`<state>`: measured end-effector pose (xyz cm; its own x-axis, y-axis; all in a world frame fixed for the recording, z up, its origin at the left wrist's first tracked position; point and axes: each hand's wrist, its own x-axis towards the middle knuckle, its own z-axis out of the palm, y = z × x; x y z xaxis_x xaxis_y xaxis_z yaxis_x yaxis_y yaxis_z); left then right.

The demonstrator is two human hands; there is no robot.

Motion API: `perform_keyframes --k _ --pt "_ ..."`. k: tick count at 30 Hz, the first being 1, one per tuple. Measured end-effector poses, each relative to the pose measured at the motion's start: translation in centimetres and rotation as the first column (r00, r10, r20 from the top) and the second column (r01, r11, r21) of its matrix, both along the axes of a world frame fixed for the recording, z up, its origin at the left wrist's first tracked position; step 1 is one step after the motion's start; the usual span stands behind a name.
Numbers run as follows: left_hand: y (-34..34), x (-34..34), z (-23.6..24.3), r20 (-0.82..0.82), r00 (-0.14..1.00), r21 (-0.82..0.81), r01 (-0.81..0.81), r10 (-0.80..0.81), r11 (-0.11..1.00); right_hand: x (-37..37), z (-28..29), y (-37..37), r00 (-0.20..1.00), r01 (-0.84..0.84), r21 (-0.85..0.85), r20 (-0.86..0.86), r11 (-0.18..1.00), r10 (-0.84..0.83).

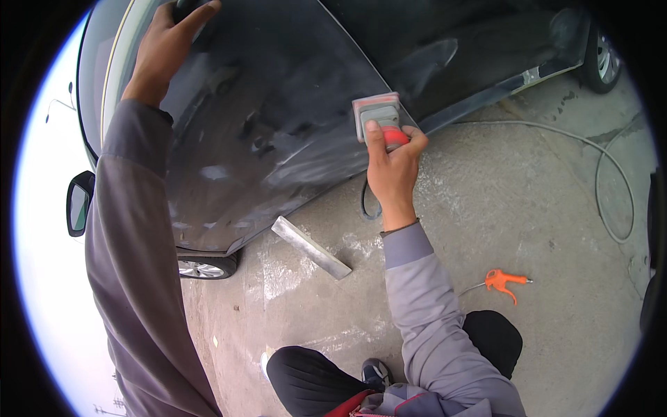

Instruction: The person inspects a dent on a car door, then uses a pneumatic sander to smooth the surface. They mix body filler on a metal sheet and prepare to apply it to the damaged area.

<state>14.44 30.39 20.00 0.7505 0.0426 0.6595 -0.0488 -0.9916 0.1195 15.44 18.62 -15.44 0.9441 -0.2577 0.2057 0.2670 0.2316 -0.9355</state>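
Right hand is wrapped round a red-and-grey sander, thumb on top; it's at the lower corner of the dark car door, right by the seam; left hand is up at the door's upper part, thumb out, other fingers mostly hidden, so can't tell if they're gripping; progress-wise I'd say partway: hazy scuffs cover plenty of the door, so those bits look gone over, but the finish is patchy and probably needs evening out; pale flat bar lies just below the door; orange blow gun sits farther off from it
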Motion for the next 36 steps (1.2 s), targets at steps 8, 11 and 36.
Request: perform_keyframes --k 8,11,36 --pt "-0.1 -0.1 0.4 0.009 0.998 0.016 -0.069 0.069 0.998 3.4 -4.0 -4.4 0.961 0.065 0.280 -0.277 0.958 0.016" --pt "-0.1 -0.3 0.5 0.036 0.987 0.154 -0.158 0.154 0.975 2.6 -6.7 -5.2 0.938 0.243 0.553 -0.343 0.797 -0.048" --pt "2.0 -0.1 -5.9 0.329 0.944 0.443 -0.140 -0.015 0.886 2.0 -12.1 -15.9 0.844 0.401 0.694 -0.534 0.599 0.054"
